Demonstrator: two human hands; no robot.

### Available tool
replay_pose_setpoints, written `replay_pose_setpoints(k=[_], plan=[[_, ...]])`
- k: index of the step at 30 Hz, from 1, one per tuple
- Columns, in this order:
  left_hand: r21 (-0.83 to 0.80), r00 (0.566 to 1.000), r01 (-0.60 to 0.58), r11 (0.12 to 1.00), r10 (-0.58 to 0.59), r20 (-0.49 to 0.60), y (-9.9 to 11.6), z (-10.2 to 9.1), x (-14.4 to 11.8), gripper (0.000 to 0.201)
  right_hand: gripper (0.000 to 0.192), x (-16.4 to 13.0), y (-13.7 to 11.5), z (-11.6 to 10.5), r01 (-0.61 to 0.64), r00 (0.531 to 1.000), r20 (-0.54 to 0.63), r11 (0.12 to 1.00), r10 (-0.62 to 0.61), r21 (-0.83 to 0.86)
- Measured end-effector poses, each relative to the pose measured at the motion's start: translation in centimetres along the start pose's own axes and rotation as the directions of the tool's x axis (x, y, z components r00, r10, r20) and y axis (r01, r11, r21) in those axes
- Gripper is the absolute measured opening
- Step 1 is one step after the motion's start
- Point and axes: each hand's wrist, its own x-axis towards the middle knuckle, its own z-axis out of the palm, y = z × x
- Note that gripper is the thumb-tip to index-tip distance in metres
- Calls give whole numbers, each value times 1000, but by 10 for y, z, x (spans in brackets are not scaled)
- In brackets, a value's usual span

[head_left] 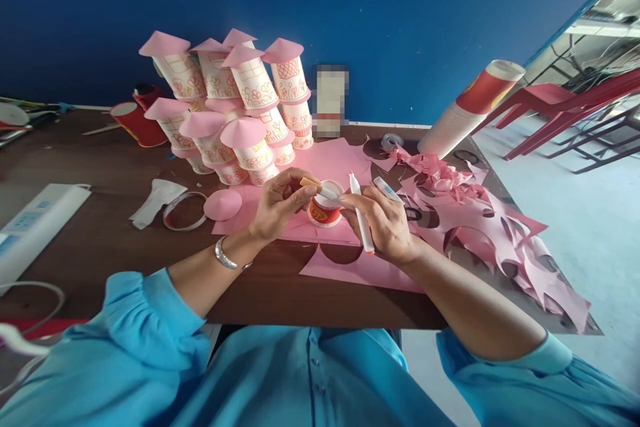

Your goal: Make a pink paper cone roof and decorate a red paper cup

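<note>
My left hand [280, 203] pinches a thin glue stick with an orange end [316, 188] against the rim of a small red and white paper cup [324, 208]. The cup stands upside down on pink paper sheets [345, 267]. My right hand [385, 223] steadies the cup from the right and grips a white pen with a red tip [361, 213]; a second white marker [387, 188] lies just behind its fingers. A loose pink paper cone [223, 204] lies left of my left hand.
A tower of decorated cups with pink cone roofs [240, 103] stands at the back of the brown table [115, 240]. Pink paper scraps [495, 233] cover the right side. A sleeve of stacked cups [465, 113], tape rolls [184, 211], red cups [139, 121] and red chairs [565, 107] surround.
</note>
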Motion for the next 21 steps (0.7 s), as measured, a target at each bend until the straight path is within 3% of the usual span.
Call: replay_pose_setpoints(k=[7, 10, 12, 16, 21], plan=[[68, 998, -60, 996, 59, 15, -1, -2, 1, 38, 39, -2, 3, -3, 18, 1000, -17, 1000, -19, -18], [191, 995, -74, 979, 86, -54, -7, -10, 5, 46, 37, -3, 6, -5, -109, 994, -19, 994, 109, -17], [350, 994, -52, 935, 84, -76, -14, -17, 8, 42, 37, -5, 12, -5, -223, 973, 43, 974, 225, -41], [668, 995, -105, 737, 75, 73, -28, -33, 10, 27, 49, -10, 32, -1, -348, 884, 279, 927, 374, -140], [905, 969, -234, 356, 5, 249, -33, -41, 10, 33, 50, -18, 47, 8, -400, 807, 380, 892, 452, -210]])
